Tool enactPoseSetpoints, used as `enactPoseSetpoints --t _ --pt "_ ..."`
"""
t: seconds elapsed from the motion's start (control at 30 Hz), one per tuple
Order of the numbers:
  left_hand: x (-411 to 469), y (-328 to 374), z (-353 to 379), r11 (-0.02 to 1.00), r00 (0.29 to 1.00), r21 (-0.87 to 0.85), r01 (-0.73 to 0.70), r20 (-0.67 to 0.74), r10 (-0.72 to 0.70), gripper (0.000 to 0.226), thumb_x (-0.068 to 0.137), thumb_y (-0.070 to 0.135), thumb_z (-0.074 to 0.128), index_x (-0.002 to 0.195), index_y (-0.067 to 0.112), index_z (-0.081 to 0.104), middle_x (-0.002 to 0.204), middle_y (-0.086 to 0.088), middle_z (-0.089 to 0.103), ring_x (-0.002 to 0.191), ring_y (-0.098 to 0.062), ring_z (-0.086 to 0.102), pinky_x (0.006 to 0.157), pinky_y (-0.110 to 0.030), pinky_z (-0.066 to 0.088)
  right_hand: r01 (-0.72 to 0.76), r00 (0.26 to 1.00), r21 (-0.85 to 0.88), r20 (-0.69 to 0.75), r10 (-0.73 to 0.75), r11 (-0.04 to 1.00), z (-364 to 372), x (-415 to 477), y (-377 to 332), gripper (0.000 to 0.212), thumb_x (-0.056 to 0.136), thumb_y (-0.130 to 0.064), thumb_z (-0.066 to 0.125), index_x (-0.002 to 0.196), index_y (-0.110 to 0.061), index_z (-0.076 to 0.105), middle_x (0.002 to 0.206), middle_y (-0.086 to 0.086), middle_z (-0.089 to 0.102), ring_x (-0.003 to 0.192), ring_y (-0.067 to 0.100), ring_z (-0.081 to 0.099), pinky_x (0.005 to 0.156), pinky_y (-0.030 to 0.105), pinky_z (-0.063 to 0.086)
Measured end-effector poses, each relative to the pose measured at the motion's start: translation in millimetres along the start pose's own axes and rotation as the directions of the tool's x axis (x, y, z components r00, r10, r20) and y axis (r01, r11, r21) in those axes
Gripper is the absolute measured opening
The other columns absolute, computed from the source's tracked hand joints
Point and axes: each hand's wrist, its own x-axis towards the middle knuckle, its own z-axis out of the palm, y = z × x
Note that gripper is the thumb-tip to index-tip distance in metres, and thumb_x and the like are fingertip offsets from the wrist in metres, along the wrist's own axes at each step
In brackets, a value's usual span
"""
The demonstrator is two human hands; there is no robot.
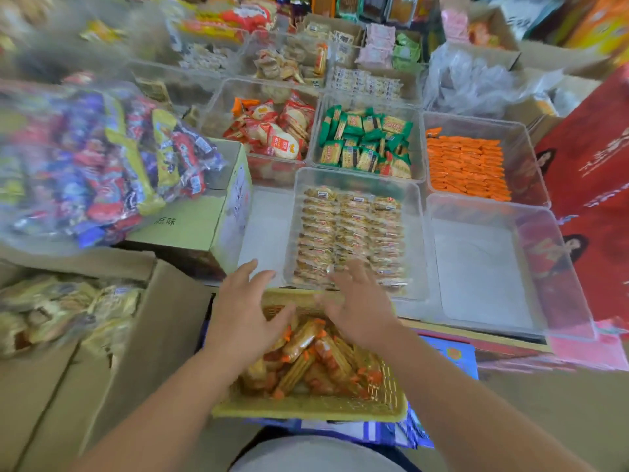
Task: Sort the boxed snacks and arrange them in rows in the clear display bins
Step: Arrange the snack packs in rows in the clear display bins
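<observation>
While both hands hover spread above the yellow basket (306, 408), neither grips anything. The left hand (245, 301) and right hand (357, 308) show straight, splayed fingers, though blur softens the tips. Loose orange-tipped packets (306, 356) lie jumbled in the basket beneath the palms. Just beyond the basket stands a clear bin (417, 240) filled with neat rows of pale packets. Beyond and right of the basket an empty bin (476, 267) shows its bare floor, and farther off sits a bin of orange packets (524, 155) in rows. I'd judge this the picking-up step. Next the hands must gather matching packets, square them up, and carry them to a bin.
</observation>
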Motion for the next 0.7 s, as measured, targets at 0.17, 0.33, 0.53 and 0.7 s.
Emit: enactPoseSetpoints --t 0.17,0.33,0.53,0.7 --pt "-66.5 -50.2 -37.9 0.994 0.977 -0.015 0.113 -0.181 -0.113 0.051 0.079 0.045 0.079 0.120 0.016 0.073 0.139 -0.005 0.058 0.128 -0.029 0.051 0.106 -0.042 0.039 0.237 0.971 -0.030 0.014 -0.237 0.971 18.6 -18.5 -55.1 0.066 0.093 -0.068 0.046 0.150 -0.036 0.040 0.167 0.000 0.014 0.154 0.024 0.006 0.122 0.051 0.011" --pt "-129.9 -93.1 -64.9 0.953 0.880 -0.028 0.300 -0.379 -0.288 0.044 0.082 0.036 0.082 0.120 0.017 0.071 0.132 -0.001 0.062 0.124 -0.022 0.050 0.105 -0.029 0.032 0.456 0.886 -0.010 0.099 -0.453 0.890 43.2 -23.5 -120.9 0.062 0.095 -0.063 0.049 0.149 -0.036 0.041 0.166 -0.001 0.016 0.152 0.024 0.012 0.123 0.048 0.014" --pt "-176.0 -159.8 -90.0 0.877 0.818 -0.077 0.474 -0.330 -0.471 0.056 0.084 0.046 0.079 0.132 0.025 0.060 0.125 0.009 0.051 0.125 -0.019 0.047 0.102 -0.036 0.038 0.630 0.770 -0.027 0.144 -0.621 0.776 76.3 -38.6 -195.1 0.063 0.095 -0.064 0.049 0.150 -0.036 0.039 0.169 0.004 0.008 0.154 0.025 0.001 0.123 0.046 0.008" --pt "-169.9 -226.4 -116.9 0.828 0.802 -0.111 0.550 -0.207 -0.561 0.070 0.085 0.059 0.073 0.142 0.027 0.050 0.143 0.001 0.050 0.135 -0.022 0.046 0.109 -0.039 0.040 0.649 0.759 -0.163 0.208 -0.617 0.743 105.2 -27.1 -249.2 0.062 0.096 -0.065 0.045 0.149 -0.033 0.043 0.169 0.003 0.005 0.154 0.026 -0.014 0.123 0.049 -0.001"
